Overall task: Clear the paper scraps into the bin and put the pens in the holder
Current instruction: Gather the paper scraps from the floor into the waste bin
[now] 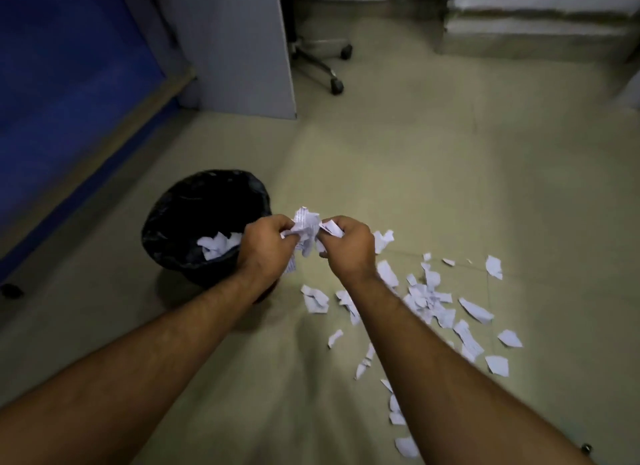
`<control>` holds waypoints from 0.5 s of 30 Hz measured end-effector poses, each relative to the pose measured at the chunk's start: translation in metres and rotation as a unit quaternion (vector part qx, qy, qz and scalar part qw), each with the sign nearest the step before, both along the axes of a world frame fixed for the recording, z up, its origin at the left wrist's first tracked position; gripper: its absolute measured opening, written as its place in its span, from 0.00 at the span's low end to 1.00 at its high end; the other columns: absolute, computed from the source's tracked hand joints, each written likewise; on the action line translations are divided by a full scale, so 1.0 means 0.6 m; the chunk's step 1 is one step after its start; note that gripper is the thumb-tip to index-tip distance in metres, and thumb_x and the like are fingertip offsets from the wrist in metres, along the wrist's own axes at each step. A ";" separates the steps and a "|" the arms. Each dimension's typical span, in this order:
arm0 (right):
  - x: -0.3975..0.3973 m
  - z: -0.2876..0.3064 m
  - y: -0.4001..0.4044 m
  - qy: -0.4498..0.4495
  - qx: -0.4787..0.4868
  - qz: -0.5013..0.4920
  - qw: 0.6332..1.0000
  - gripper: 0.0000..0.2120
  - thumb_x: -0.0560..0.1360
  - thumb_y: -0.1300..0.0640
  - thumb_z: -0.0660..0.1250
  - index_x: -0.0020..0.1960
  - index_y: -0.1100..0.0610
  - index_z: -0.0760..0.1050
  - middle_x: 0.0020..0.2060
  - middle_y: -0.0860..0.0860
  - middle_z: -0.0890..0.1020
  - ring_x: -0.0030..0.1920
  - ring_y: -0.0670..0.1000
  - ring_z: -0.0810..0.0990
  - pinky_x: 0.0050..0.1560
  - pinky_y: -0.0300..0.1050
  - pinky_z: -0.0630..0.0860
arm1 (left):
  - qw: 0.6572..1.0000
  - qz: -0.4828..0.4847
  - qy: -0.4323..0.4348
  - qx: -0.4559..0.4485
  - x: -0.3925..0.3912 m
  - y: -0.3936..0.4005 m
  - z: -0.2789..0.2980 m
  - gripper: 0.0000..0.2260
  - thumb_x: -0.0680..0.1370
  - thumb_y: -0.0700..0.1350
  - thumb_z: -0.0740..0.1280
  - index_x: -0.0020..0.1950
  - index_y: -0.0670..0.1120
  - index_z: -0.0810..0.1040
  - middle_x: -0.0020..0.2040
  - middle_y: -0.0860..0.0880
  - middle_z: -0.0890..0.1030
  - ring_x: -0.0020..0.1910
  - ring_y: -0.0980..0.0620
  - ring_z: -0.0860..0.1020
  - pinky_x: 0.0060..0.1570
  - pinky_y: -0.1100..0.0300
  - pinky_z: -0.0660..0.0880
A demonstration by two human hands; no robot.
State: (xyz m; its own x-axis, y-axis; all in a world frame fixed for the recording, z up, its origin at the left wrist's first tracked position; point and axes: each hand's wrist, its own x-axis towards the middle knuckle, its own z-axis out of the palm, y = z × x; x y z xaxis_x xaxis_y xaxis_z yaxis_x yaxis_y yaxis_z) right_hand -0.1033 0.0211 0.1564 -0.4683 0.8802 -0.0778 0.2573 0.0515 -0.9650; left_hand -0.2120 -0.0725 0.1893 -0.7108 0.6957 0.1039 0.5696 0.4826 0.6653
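Currently both hands are raised over the floor [398, 159], holding one crumpled bundle of paper scraps [306, 227] between them, just to the right of the bin [180, 218] and not yet above its mouth. The left hand [266, 244] has its fingers curled round the bundle's left side; the right hand [348, 246] pinches the right side, with a strip sticking out above its knuckles. The bin, lined with a black bag, stands on the floor at the left hand's far side and already contains several white scraps [218, 244]. A large scatter of loose scraps [429, 298] lies on the floor to the right of and beneath the right forearm, reaching toward the near edge of the view. No pens and no holder are visible in this view. Assessment: the clearing step is under way and well short of completion, and the pen step cannot be judged. Risks noted: the bundle is loose and ragged, with pieces hanging below the hands, so fragments could drop onto the floor short of the bin during transfer; release before the hands are over the opening would cause the same. The bag's slack rim could fold inward and deflect paper. An office chair base [322, 61] and a grey partition panel [239, 49] stand well apart at the far side.
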 end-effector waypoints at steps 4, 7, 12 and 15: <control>-0.122 0.066 -0.030 0.026 0.032 0.035 0.999 0.10 0.71 0.52 0.72 0.33 0.54 0.78 0.26 0.49 0.79 0.30 0.48 0.74 0.34 0.48 0.77 | 0.997 0.059 0.025 0.035 -0.093 -0.036 0.076 0.03 0.73 0.42 0.72 0.45 0.44 0.84 0.41 0.48 0.84 0.41 0.50 0.81 0.42 0.63 0.70; -0.195 0.100 -0.054 -0.005 0.069 0.093 0.993 0.11 0.71 0.53 0.71 0.31 0.53 0.77 0.27 0.49 0.78 0.30 0.48 0.74 0.33 0.41 0.69 | 0.994 0.104 0.029 0.035 -0.160 -0.064 0.097 0.04 0.74 0.44 0.72 0.43 0.44 0.84 0.39 0.48 0.83 0.39 0.50 0.80 0.38 0.62 0.70; -0.278 0.102 -0.089 -0.081 0.110 0.161 0.977 0.06 0.73 0.56 0.69 0.39 0.57 0.79 0.35 0.54 0.83 0.37 0.55 0.80 0.37 0.41 0.69 | 0.989 0.148 0.014 -0.011 -0.228 -0.104 0.067 0.08 0.73 0.50 0.73 0.38 0.48 0.79 0.38 0.47 0.82 0.39 0.45 0.80 0.39 0.55 0.77; -0.300 0.089 -0.101 -0.172 0.131 0.238 0.947 0.17 0.75 0.51 0.70 0.60 0.57 0.77 0.53 0.56 0.84 0.54 0.58 0.81 0.49 0.44 0.74 | 0.988 0.136 -0.008 -0.069 -0.245 -0.115 0.036 0.07 0.74 0.53 0.69 0.45 0.50 0.80 0.45 0.46 0.83 0.44 0.44 0.80 0.45 0.53 0.79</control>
State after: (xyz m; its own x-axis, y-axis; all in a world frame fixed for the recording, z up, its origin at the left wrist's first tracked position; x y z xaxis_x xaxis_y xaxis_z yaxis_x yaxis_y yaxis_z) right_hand -0.2834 -0.0398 0.2098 -0.8037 0.5855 -0.1060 0.4418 0.4678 -0.7655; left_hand -0.3589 -0.1415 0.2107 -0.8742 0.4855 0.0086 0.3967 0.7038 0.5893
